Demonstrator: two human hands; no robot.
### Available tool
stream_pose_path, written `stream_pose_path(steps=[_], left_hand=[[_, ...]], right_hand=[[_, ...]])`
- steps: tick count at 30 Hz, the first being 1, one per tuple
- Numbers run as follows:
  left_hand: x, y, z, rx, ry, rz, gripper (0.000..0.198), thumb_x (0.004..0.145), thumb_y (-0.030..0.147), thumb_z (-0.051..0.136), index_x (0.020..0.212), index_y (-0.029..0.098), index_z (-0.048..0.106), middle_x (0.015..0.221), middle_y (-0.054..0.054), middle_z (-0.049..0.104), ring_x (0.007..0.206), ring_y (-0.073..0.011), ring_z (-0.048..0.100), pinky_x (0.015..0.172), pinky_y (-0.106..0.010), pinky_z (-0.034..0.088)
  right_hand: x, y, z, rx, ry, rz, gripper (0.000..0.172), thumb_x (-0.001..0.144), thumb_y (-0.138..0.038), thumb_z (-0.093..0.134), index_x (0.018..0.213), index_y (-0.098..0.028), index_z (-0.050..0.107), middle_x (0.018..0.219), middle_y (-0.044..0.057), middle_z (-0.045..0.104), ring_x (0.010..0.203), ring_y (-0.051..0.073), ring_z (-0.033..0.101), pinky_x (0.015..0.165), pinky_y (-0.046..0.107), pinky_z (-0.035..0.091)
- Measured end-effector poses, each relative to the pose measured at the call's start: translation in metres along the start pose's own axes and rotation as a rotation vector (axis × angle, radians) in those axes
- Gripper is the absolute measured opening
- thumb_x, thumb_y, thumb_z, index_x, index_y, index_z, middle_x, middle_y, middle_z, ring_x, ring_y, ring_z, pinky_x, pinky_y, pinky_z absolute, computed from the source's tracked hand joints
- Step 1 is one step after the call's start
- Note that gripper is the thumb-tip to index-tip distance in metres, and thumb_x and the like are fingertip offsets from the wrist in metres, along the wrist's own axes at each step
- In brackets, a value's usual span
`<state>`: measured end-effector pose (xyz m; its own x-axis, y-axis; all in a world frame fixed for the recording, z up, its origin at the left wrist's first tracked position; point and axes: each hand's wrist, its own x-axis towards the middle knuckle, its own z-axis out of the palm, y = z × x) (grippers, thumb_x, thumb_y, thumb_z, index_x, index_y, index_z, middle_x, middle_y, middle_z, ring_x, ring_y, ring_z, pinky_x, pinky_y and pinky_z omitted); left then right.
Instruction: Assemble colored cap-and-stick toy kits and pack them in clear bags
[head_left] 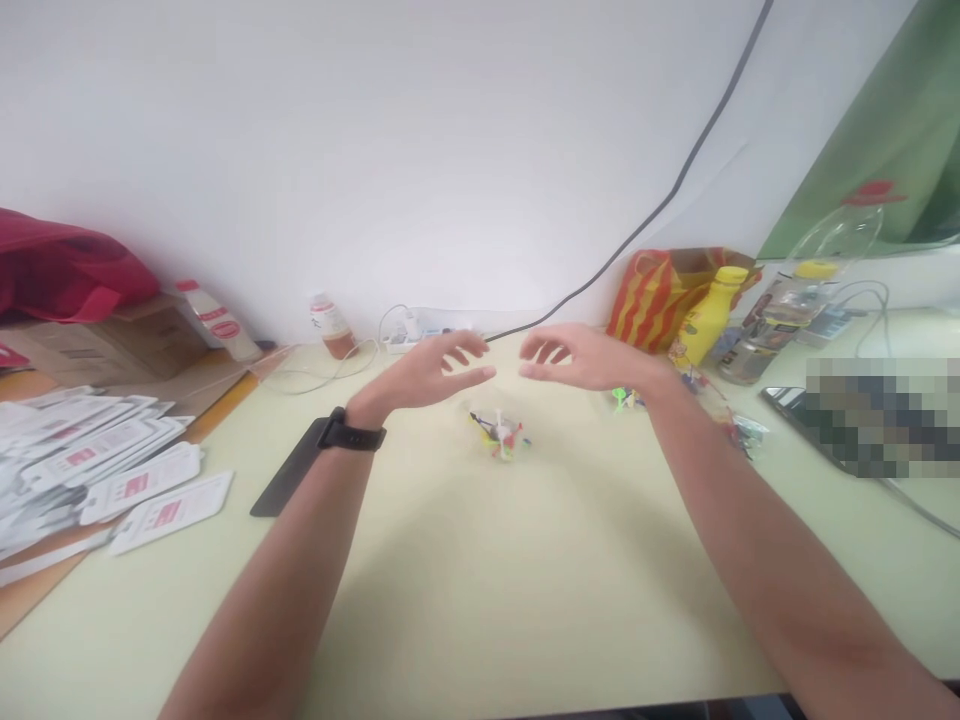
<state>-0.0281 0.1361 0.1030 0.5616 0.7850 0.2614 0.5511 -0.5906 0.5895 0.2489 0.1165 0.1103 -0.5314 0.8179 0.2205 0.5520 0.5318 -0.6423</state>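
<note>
My left hand (442,370) hovers above the table with its fingers apart and curved, holding nothing. Facing it, my right hand (574,358) is also raised, its fingers spread and bent, with nothing in them. A narrow gap lies between the two sets of fingertips. Below and between them, on the pale table (525,580), lies a small colourful plastic piece (501,435) with white, yellow, red and black parts; blur hides its exact kind. Beyond my right wrist sit small green and blue plastic bits (622,398). A black watch (351,434) is on my left wrist.
Left are stacked badge cards (127,450), a dark flat phone-like object (289,475), a cardboard box (112,345) and a white bottle (219,322). A drink bottle (331,325) stands at the wall. Right are a striped bag (645,300), a yellow bottle (705,320) and clear bottles (772,320).
</note>
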Motion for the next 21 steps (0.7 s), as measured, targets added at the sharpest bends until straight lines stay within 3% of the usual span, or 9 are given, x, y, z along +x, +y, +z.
stream_pose_path(steps=[3, 6, 10, 12, 15, 19, 21], left_hand=[[-0.002, -0.005, -0.007, -0.024, -0.163, -0.053, 0.040, 0.094, 0.059, 0.061, 0.116, 0.027, 0.074, 0.118, -0.006, 0.074, 0.104, -0.0249, 0.070, 0.084, -0.031, 0.055], [-0.003, -0.014, -0.010, -0.076, -0.225, -0.074, 0.042, 0.096, 0.060, 0.059, 0.115, 0.026, 0.075, 0.118, -0.007, 0.075, 0.104, -0.0251, 0.070, 0.082, -0.029, 0.054], [-0.004, -0.036, -0.009, -0.017, -0.226, -0.119, 0.041, 0.084, 0.058, 0.074, 0.112, 0.028, 0.077, 0.117, -0.006, 0.075, 0.100, -0.0243, 0.072, 0.075, -0.025, 0.053], [-0.004, -0.047, -0.007, 0.007, -0.254, -0.136, 0.042, 0.080, 0.057, 0.078, 0.111, 0.029, 0.078, 0.114, -0.006, 0.076, 0.095, -0.0229, 0.073, 0.071, -0.024, 0.052], [-0.004, -0.056, -0.006, 0.024, -0.297, -0.149, 0.044, 0.077, 0.059, 0.079, 0.110, 0.029, 0.079, 0.111, -0.006, 0.077, 0.089, -0.0218, 0.073, 0.069, -0.024, 0.051], [-0.004, -0.053, -0.007, 0.117, -0.407, -0.245, 0.053, 0.082, 0.063, 0.070, 0.122, 0.028, 0.074, 0.118, -0.007, 0.075, 0.095, -0.0224, 0.071, 0.077, -0.025, 0.051], [-0.003, -0.049, -0.008, 0.172, -0.493, -0.269, 0.051, 0.084, 0.060, 0.068, 0.123, 0.027, 0.073, 0.122, -0.007, 0.074, 0.099, -0.0232, 0.070, 0.082, -0.027, 0.050]], right_hand=[[0.000, 0.000, 0.005, 0.015, -0.222, -0.001, 0.054, 0.078, -0.054, 0.081, 0.124, -0.029, 0.070, 0.128, 0.005, 0.069, 0.110, 0.024, 0.067, 0.087, 0.033, 0.055], [0.005, 0.000, 0.022, 0.002, -0.437, -0.023, 0.074, 0.068, -0.050, 0.089, 0.135, -0.031, 0.064, 0.136, 0.005, 0.065, 0.117, 0.025, 0.064, 0.088, 0.030, 0.053], [0.015, 0.002, 0.052, -0.110, -0.619, -0.012, 0.049, 0.078, -0.049, 0.081, 0.120, -0.026, 0.071, 0.124, 0.006, 0.069, 0.109, 0.024, 0.066, 0.085, 0.030, 0.051], [0.017, 0.003, 0.061, -0.146, -0.641, -0.004, 0.040, 0.083, -0.044, 0.077, 0.116, -0.024, 0.071, 0.121, 0.007, 0.070, 0.106, 0.023, 0.067, 0.084, 0.030, 0.050], [0.016, 0.001, 0.064, -0.171, -0.629, 0.019, 0.040, 0.083, -0.039, 0.077, 0.119, -0.023, 0.070, 0.121, 0.007, 0.069, 0.104, 0.023, 0.066, 0.080, 0.030, 0.049], [0.012, -0.008, 0.063, -0.153, -0.539, -0.031, 0.043, 0.085, -0.044, 0.076, 0.122, -0.023, 0.068, 0.127, 0.009, 0.067, 0.107, 0.023, 0.065, 0.079, 0.029, 0.049], [0.013, -0.012, 0.063, -0.125, -0.481, -0.081, 0.037, 0.088, -0.044, 0.073, 0.116, -0.021, 0.068, 0.125, 0.008, 0.067, 0.106, 0.022, 0.064, 0.078, 0.027, 0.048]])
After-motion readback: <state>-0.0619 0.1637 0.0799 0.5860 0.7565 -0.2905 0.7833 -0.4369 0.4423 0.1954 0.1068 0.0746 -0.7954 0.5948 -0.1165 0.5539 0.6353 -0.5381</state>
